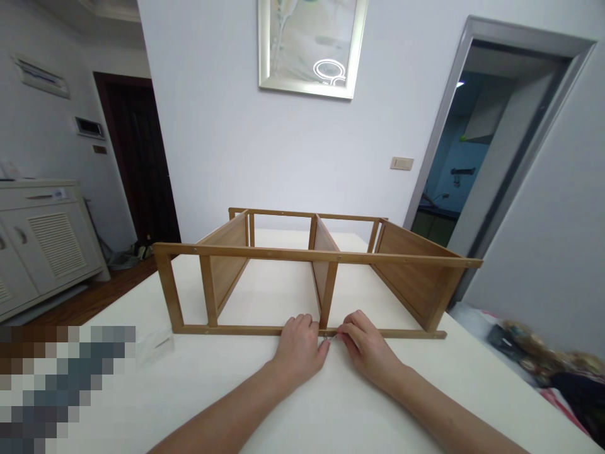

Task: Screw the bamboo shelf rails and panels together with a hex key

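The left hand [299,348] curls over the lower rail [255,330] of a wooden shelf [265,253], while just beside it the right hand [371,350] pinches a thin metal piece [333,336].

A white table [340,403] with a smooth, pale top carries a wooden shelf frame [269,253] laid down, its lower near rail along the tabletop and its three panels standing on edge. A crumpled clear plastic bag [154,345] lies on the white surface beside the frame's left end.
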`<control>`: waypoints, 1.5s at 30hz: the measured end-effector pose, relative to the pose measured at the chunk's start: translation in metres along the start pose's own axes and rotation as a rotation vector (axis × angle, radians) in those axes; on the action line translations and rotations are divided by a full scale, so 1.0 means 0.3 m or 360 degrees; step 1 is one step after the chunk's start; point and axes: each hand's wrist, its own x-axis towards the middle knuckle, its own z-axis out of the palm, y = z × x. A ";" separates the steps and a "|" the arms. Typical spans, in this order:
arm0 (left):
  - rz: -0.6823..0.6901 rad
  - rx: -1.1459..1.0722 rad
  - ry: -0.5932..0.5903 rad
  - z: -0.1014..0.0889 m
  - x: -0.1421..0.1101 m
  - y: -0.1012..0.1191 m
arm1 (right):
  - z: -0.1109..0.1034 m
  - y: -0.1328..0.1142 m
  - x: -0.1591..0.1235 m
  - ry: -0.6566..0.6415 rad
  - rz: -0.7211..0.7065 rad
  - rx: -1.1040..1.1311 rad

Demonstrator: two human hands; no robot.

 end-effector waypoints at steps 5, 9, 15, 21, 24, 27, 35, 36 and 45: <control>-0.0002 0.0003 0.0016 0.005 0.000 -0.002 | -0.009 0.000 0.002 -0.0041 -0.0093 -0.0082; -0.0024 -0.0009 0.0005 0.006 0.004 -0.005 | -0.012 0.001 0.002 -0.0062 -0.0167 -0.0168; -0.0041 -0.0031 -0.0023 0.001 0.004 -0.006 | -0.015 -0.001 0.002 -0.0077 -0.0153 -0.0179; -0.0038 -0.0040 -0.0008 0.009 0.007 -0.011 | -0.015 -0.001 0.005 -0.0072 -0.0128 -0.0165; -0.0044 -0.0037 -0.0026 0.006 0.010 -0.012 | -0.014 0.001 0.006 -0.0068 -0.0134 -0.0168; -0.0030 -0.0002 -0.0048 0.000 0.012 -0.008 | -0.014 0.002 0.007 -0.0078 -0.0147 -0.0188; 0.0008 0.0059 -0.0048 0.003 0.007 0.000 | -0.017 0.000 0.002 -0.0154 -0.0168 -0.0247; 0.0009 0.0063 -0.0047 0.005 0.007 0.000 | -0.018 0.001 0.001 -0.0158 -0.0167 -0.0252; 0.0013 0.0062 -0.0043 0.003 0.004 0.003 | -0.013 0.006 -0.012 -0.0162 -0.0135 -0.0259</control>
